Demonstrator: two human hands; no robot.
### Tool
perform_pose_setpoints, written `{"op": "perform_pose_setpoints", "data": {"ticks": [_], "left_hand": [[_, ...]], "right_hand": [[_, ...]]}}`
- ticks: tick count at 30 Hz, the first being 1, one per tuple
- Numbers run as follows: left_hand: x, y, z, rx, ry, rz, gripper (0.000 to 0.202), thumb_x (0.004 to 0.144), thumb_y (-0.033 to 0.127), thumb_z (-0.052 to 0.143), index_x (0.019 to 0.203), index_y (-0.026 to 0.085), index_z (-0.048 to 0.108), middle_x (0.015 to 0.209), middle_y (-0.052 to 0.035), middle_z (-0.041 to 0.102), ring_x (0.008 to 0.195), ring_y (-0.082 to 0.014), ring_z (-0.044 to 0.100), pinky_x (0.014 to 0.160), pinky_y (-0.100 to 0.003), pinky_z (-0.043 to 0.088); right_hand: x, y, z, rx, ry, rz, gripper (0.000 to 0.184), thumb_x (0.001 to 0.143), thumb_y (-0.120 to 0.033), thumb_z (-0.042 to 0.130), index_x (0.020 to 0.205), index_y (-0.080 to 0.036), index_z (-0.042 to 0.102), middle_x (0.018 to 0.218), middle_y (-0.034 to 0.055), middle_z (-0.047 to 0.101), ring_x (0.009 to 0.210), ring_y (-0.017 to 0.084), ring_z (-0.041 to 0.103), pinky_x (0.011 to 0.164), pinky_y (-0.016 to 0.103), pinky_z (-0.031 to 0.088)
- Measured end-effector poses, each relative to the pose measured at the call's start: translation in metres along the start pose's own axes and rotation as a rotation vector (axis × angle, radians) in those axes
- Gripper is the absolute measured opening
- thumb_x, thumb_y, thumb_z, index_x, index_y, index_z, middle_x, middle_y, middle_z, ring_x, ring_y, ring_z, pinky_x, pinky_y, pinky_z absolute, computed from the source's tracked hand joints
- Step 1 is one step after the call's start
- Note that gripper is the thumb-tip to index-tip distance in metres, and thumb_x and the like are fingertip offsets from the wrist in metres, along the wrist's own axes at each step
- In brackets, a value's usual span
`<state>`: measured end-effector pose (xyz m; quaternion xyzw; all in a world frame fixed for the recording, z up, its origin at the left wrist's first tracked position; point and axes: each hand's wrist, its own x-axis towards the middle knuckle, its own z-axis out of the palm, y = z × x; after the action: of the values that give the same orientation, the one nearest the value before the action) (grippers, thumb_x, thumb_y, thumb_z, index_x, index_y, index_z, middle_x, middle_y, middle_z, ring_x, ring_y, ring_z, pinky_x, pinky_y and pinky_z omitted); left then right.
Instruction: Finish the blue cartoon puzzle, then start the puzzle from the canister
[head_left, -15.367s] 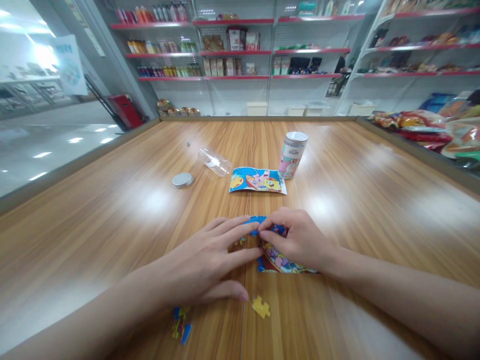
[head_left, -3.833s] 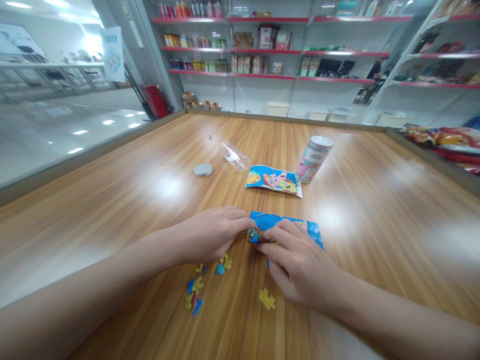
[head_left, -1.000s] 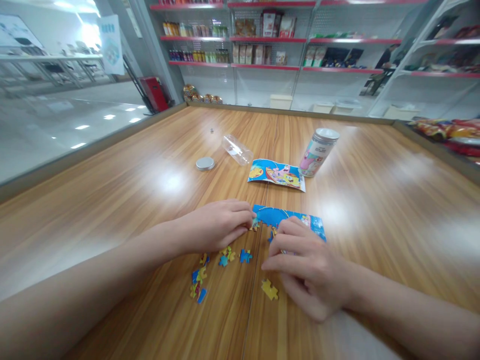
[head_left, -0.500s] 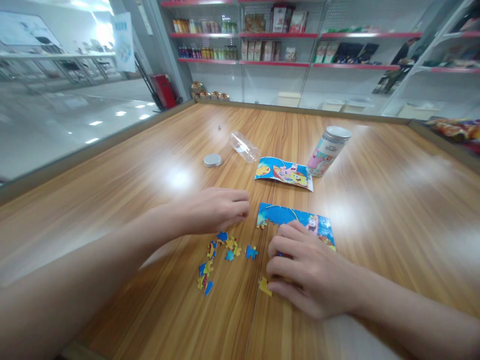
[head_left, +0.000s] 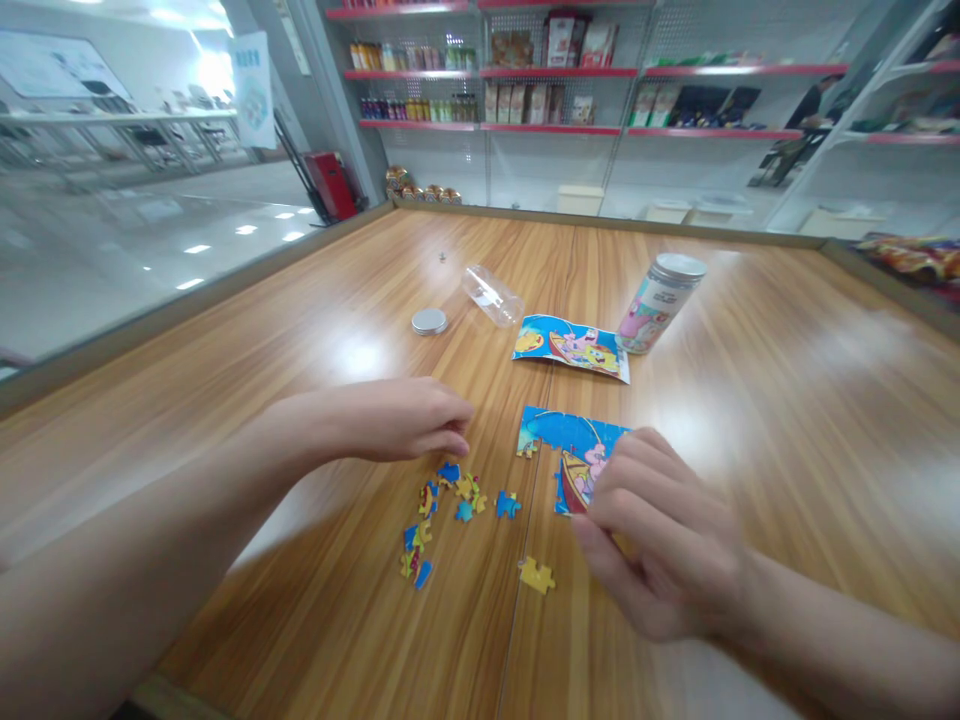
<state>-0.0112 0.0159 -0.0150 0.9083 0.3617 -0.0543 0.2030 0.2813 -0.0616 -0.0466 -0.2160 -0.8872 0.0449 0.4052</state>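
Blue covers the top of the part-joined jigsaw, which lies flat on the worktop before us, its lower left edge stepped and unfilled. Our right hand bends over its lower right part; the fingers are curled in, and we cannot tell whether that grip has anything in it. Our left hand is curled too, just beyond a cluster of loose pieces, its inner side hidden, so we cannot tell there either. A blue piece and a yellow piece lie to the right of the cluster. We judge the step in hand to be choosing a piece for the gap. Next seems to call for a light fingertip pinch, a check against the printed sheet and a turn to match tabs.
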Motion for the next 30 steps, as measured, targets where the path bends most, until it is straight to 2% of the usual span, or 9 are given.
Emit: {"op": "perform_pose_setpoints", "data": {"ticks": [4, 8, 10, 12, 16, 19, 21, 25, 30], "left_hand": [[0.0, 0.008, -0.002, 0.002, -0.076, -0.037, 0.031, 0.081, 0.044, 0.079, 0.079, 0.019, 0.062, 0.071, 0.002, 0.062, 0.062, -0.0131, 0.054, 0.053, -0.023, 0.032], [0.002, 0.016, -0.001, -0.018, -0.123, -0.025, 0.021, 0.084, 0.033, 0.078, 0.082, 0.019, 0.064, 0.073, 0.0026, 0.064, 0.065, -0.0126, 0.055, 0.056, -0.022, 0.033], [0.002, 0.018, -0.001, -0.023, -0.115, -0.007, 0.017, 0.086, 0.03, 0.076, 0.082, 0.019, 0.063, 0.075, 0.002, 0.064, 0.068, -0.013, 0.055, 0.058, -0.022, 0.033], [0.001, 0.019, 0.0, -0.029, -0.083, 0.022, 0.017, 0.085, 0.028, 0.076, 0.082, 0.018, 0.063, 0.077, 0.0015, 0.063, 0.069, -0.0134, 0.056, 0.059, -0.023, 0.034], [0.0, 0.02, 0.001, -0.055, -0.031, 0.073, 0.013, 0.085, 0.023, 0.073, 0.083, 0.019, 0.061, 0.078, 0.0012, 0.063, 0.071, -0.0135, 0.057, 0.061, -0.023, 0.036], [0.002, 0.022, 0.002, -0.079, -0.005, 0.125, 0.006, 0.089, 0.014, 0.065, 0.086, 0.019, 0.063, 0.08, 0.0009, 0.066, 0.074, -0.0132, 0.06, 0.064, -0.023, 0.039], [0.004, 0.025, 0.004, -0.105, 0.064, 0.181, 0.01, 0.092, 0.011, 0.058, 0.09, 0.019, 0.065, 0.084, -0.0004, 0.068, 0.078, -0.0131, 0.062, 0.068, -0.023, 0.043], [0.011, 0.03, 0.013, -0.144, 0.24, 0.239, 0.01, 0.098, 0.016, 0.054, 0.102, 0.017, 0.063, 0.091, -0.0029, 0.068, 0.081, -0.0136, 0.063, 0.071, -0.024, 0.046], [0.018, 0.031, 0.025, -0.047, 0.323, 0.245, 0.015, 0.1, 0.017, 0.048, 0.108, 0.016, 0.061, 0.094, -0.0057, 0.065, 0.084, -0.0161, 0.063, 0.074, -0.027, 0.048]], "right_hand": [[-0.012, -0.025, -0.008, 0.047, -0.034, -0.201, 0.039, 0.093, -0.016, 0.055, 0.059, -0.022, 0.037, 0.053, -0.0024, 0.035, 0.05, 0.014, 0.031, 0.053, 0.036, 0.027], [-0.014, -0.039, -0.003, 0.141, -0.315, -0.248, 0.043, 0.098, -0.016, 0.057, 0.058, -0.02, 0.04, 0.056, -0.0034, 0.038, 0.05, 0.012, 0.031, 0.051, 0.033, 0.029], [-0.008, -0.035, 0.001, 0.147, -0.293, -0.258, 0.041, 0.096, -0.017, 0.059, 0.059, -0.02, 0.041, 0.057, -0.0036, 0.039, 0.052, 0.012, 0.033, 0.052, 0.032, 0.029], [-0.003, -0.026, 0.005, 0.1, -0.159, -0.252, 0.036, 0.092, -0.016, 0.06, 0.06, -0.02, 0.043, 0.057, -0.003, 0.041, 0.055, 0.013, 0.034, 0.053, 0.034, 0.025], [0.0, -0.004, 0.011, 0.045, -0.05, -0.037, 0.026, 0.089, -0.012, 0.056, 0.066, -0.02, 0.046, 0.06, -0.0002, 0.047, 0.058, 0.015, 0.038, 0.057, 0.034, 0.027], [-0.003, 0.005, 0.016, 0.052, -0.044, 0.116, 0.023, 0.091, -0.013, 0.056, 0.07, -0.019, 0.049, 0.064, 0.0006, 0.051, 0.062, 0.015, 0.041, 0.06, 0.033, 0.03], [-0.004, 0.007, 0.019, 0.054, -0.072, 0.186, 0.019, 0.092, -0.016, 0.057, 0.073, -0.018, 0.053, 0.069, 0.0015, 0.054, 0.067, 0.015, 0.044, 0.063, 0.032, 0.032], [-0.004, 0.009, 0.023, 0.032, -0.129, 0.252, 0.013, 0.092, -0.016, 0.055, 0.08, -0.017, 0.058, 0.074, 0.0025, 0.057, 0.073, 0.017, 0.048, 0.068, 0.033, 0.035], [-0.004, 0.011, 0.023, 0.022, -0.135, 0.272, 0.012, 0.092, -0.013, 0.054, 0.083, -0.016, 0.06, 0.079, 0.0039, 0.061, 0.077, 0.018, 0.05, 0.071, 0.034, 0.037]]}}
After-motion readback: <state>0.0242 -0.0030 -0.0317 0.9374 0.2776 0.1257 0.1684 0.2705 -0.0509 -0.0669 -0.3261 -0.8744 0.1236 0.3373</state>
